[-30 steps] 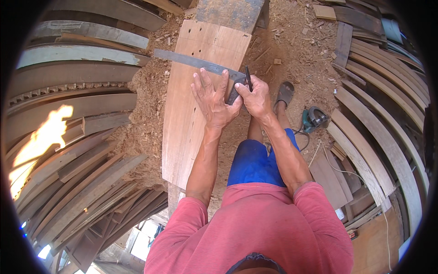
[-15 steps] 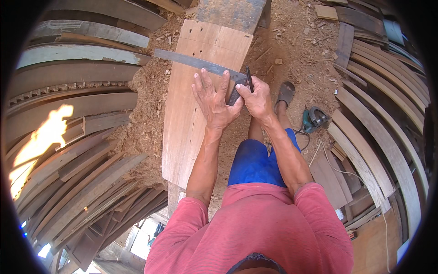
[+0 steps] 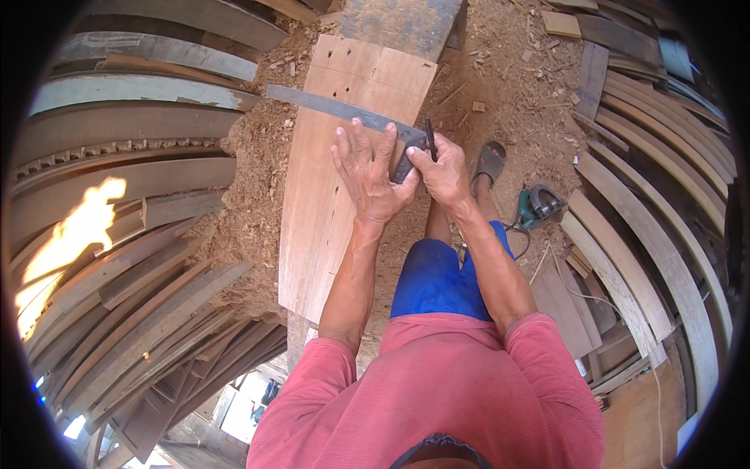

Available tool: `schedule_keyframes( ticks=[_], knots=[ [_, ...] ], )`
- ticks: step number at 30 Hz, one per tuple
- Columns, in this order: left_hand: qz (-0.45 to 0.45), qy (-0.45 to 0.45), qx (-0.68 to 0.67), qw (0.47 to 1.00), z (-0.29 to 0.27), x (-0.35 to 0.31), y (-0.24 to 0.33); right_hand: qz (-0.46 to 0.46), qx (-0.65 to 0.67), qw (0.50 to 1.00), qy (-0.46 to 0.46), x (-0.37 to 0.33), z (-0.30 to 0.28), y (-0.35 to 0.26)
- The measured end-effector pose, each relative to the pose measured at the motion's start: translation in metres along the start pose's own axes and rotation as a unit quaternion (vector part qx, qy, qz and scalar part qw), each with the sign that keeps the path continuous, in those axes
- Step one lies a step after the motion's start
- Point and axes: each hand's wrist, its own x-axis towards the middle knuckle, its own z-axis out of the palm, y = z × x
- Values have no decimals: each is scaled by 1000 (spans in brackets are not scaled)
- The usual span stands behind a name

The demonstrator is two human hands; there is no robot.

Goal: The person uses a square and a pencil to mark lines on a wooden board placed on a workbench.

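Observation:
A try square (image 3: 341, 106) lies across a light brown wooden board (image 3: 316, 211), its long metal blade reaching past the board's left edge. My left hand (image 3: 370, 176) is spread over the square, fingertips resting along the blade and thumb beside the dark stock (image 3: 403, 166). Close to the board's right edge, my right hand (image 3: 443, 172) has its fingers closed around a black pencil (image 3: 430, 139), held nearly upright by the corner of the square. The right thumb touches the stock. Several small dark holes and a faint line mark the board's far part.
A worn plank (image 3: 402, 27) extends beyond the board's far end. Wood shavings (image 3: 250, 195) cover the ground. A green circular saw (image 3: 539, 205) with its cord sits to the right, near my sandalled foot (image 3: 491, 160). Stacked planks (image 3: 133, 125) line the left, with more planks (image 3: 648, 203) on the right.

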Motion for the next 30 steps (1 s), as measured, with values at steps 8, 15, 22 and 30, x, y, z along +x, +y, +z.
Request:
schedule_keyframes(
  ticks=[8,15,22,30],
  knots=[
    [-1,10,3,1000,1,-1,1,19,-11,1000,-9,-3,-1,-11],
    [-5,5,1,1000,0,0,2,21,24,999,-20,-4,1,-13],
    [-10,1,1,1000,-1,0,4,23,25,999,-26,-2,-1,-8],
    [-6,5,1,1000,-2,1,4,34,41,998,-24,-2,0,-9]
  ],
)
